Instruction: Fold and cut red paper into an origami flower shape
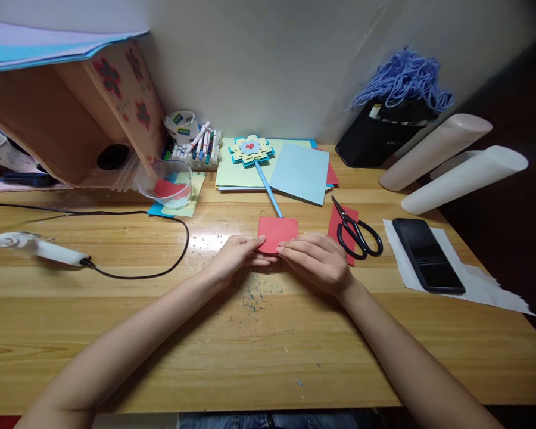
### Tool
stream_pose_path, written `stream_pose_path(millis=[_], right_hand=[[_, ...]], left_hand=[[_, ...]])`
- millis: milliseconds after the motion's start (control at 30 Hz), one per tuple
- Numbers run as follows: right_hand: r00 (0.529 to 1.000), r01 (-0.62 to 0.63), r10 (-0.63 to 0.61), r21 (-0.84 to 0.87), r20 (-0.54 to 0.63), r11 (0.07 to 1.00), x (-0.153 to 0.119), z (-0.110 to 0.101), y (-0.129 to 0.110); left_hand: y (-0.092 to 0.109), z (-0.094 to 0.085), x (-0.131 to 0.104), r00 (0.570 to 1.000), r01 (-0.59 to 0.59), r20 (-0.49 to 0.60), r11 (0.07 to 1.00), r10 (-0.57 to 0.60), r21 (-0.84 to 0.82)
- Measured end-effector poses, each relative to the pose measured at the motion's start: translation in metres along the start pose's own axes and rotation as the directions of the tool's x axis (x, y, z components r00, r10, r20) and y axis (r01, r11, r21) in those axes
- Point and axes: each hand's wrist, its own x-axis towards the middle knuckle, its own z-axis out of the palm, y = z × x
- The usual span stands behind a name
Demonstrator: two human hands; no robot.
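A small red paper piece [277, 233] is held just above the wooden table, in the middle of the view. My left hand [241, 253] pinches its lower left corner, thumb on top and fingers beneath. My right hand [317, 257] has its fingertips on the lower right edge. Behind the paper lies a layered paper flower [251, 150] with a red heart centre and a blue stem [268, 189]. Black-handled scissors [356, 229] rest to the right, partly over another red paper [334, 220].
Coloured sheets [301, 173], a marker box [201, 149] and a plastic cup [166, 183] stand behind. At left lie a white corded tool [49, 247] and a cardboard box [131, 101]. A phone [429, 255], paper rolls [467, 179] and a black holder [370, 140] are right.
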Motion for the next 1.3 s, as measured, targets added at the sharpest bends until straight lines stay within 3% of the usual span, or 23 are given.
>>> stream_pose_path(millis=[167,600,867,1133,1200,1300], right_hand=[[0.997,0.069,-0.071,-0.079,-0.027,0.994,0.007,0.005,-0.008],[0.999,-0.038,0.038,0.022,0.010,0.999,0.005,0.011,-0.006],[0.954,-0.298,0.293,0.203,0.055,0.933,0.008,0.012,-0.009],[0.902,-0.432,0.416,0.227,0.116,0.873,0.011,0.008,-0.014],[0.909,-0.416,0.403,0.213,0.106,0.884,0.011,0.008,-0.012],[0.954,-0.298,0.294,0.174,0.050,0.938,0.009,0.007,-0.008]], left_hand=[[-0.006,0.000,0.003,0.999,0.010,0.035,1.000,-0.010,0.023],[-0.006,0.000,0.005,0.999,0.026,0.044,0.999,-0.024,-0.041],[-0.009,-0.002,0.007,0.996,-0.007,0.091,1.000,0.009,-0.025],[-0.009,0.004,0.004,0.997,-0.023,0.068,1.000,0.024,-0.020],[-0.010,0.004,0.004,0.996,-0.037,0.078,0.999,0.039,-0.022],[-0.011,0.002,0.005,0.994,-0.063,0.091,0.997,0.067,-0.050]])
